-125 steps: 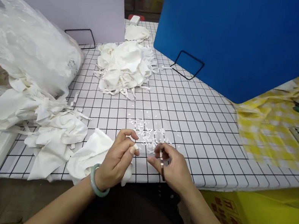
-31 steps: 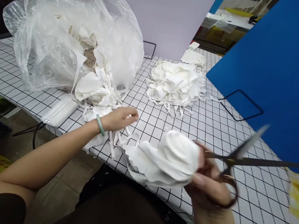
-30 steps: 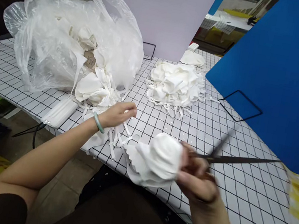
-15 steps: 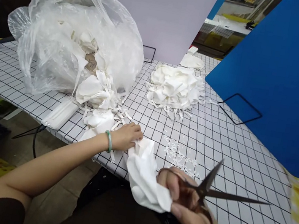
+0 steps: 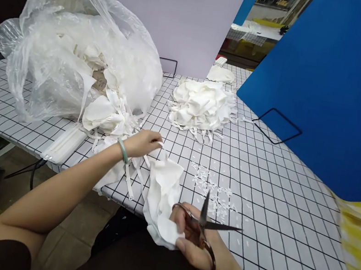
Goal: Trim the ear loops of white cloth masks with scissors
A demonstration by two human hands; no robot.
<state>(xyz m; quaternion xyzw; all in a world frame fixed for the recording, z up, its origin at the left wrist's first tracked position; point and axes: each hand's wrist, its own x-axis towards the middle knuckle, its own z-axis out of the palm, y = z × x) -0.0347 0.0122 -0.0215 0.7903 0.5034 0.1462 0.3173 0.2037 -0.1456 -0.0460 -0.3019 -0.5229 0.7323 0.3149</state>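
A soft, rumpled white cloth piece (image 5: 162,197) lies draped over the near edge of the surface (image 5: 275,207), which is covered with a white sheet ruled in a black grid. The right hand (image 5: 198,245) grips the cloth's lower fold against its palm while its fingers (image 5: 183,217) are hooked through the loops of thin metal scissors (image 5: 209,226), blades spread wide apart (one pointing up, one pointing right). The left hand (image 5: 142,142), a pale green bangle (image 5: 124,151) on its wrist, has its fingers curled down onto the cloth's upper end and the flat white straps (image 5: 131,175) beside it. Tiny white clippings (image 5: 212,192) are scattered just beyond the cloth. A crinkled clear plastic bag (image 5: 76,51) spills similar pieces, and a fluffy heap (image 5: 202,104) lies farther back by the blue board (image 5: 335,88).

Half a second ago the scissors were more nearly closed and pointed right; the left hand has shifted slightly away from the near edge.
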